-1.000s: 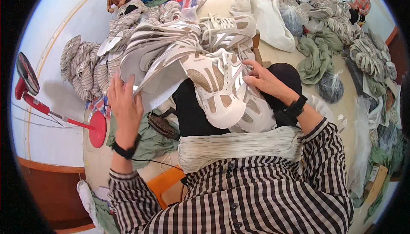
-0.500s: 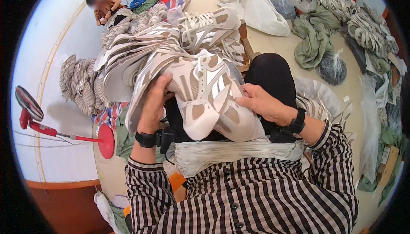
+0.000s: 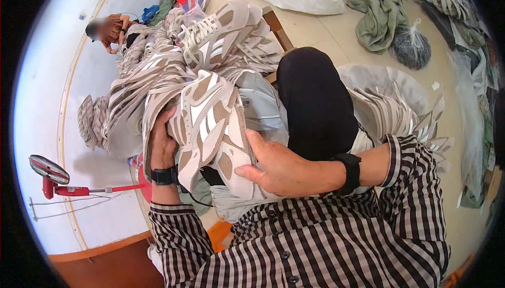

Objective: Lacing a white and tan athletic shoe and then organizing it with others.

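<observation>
Over my lap lies a beige and white shoe upper (image 3: 206, 122), its mesh panels and white side stripes facing up. My right hand (image 3: 279, 167) is closed on its lower right edge, the thumb and a finger showing at the rim. My left hand (image 3: 164, 140) grips its left side, with most fingers hidden beneath the material. A thick stack of similar uppers (image 3: 138, 91) spreads from my left hand toward the far side. Beyond the held upper, a laced beige shoe (image 3: 218, 33) rests on the pile.
A red fan (image 3: 63, 189) stands at the left by the white wall. Another person (image 3: 113, 30) sits far left. More uppers (image 3: 389, 112) fan out right of my black-clad knee (image 3: 313, 104). Green cloth (image 3: 373, 17) and a tied plastic bag (image 3: 413, 46) lie on the floor.
The held upper has turned and shifted left, toward the stack. My right hand has moved left and nearer my body along its edge. The whole view has swung somewhat.
</observation>
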A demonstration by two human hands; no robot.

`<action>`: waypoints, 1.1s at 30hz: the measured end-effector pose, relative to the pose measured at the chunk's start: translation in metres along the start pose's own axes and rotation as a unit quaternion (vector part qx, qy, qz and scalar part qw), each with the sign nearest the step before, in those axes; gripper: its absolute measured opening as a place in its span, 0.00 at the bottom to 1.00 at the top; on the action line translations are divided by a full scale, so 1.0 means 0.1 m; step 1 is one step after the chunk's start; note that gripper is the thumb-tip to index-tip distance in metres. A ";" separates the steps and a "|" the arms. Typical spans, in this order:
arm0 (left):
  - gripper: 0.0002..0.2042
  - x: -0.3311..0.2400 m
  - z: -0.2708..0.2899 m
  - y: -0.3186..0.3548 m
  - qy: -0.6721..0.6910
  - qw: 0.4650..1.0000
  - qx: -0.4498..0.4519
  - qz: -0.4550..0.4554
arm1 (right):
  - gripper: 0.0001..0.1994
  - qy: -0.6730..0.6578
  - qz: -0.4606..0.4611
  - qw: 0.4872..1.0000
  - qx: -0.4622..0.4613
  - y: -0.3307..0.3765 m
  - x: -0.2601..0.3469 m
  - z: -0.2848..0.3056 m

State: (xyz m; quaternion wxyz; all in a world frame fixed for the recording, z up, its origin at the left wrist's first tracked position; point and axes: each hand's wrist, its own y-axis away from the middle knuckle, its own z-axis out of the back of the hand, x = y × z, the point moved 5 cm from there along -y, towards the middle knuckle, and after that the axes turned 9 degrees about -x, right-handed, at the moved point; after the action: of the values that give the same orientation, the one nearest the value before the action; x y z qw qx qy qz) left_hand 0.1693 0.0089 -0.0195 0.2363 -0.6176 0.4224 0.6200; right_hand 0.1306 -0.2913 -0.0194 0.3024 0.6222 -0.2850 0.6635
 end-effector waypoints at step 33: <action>0.20 0.06 0.05 0.41 -0.041 0.998 -0.012 -0.039 | 0.24 -0.118 -0.053 0.991 0.033 0.07 -0.07 -0.15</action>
State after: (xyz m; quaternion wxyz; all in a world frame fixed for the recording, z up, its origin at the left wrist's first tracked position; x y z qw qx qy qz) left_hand 0.1324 -0.0104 -0.0165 0.2701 -0.6102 0.3803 0.6404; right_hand 0.1162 -0.2848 -0.0274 0.2806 0.7199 -0.2633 0.5776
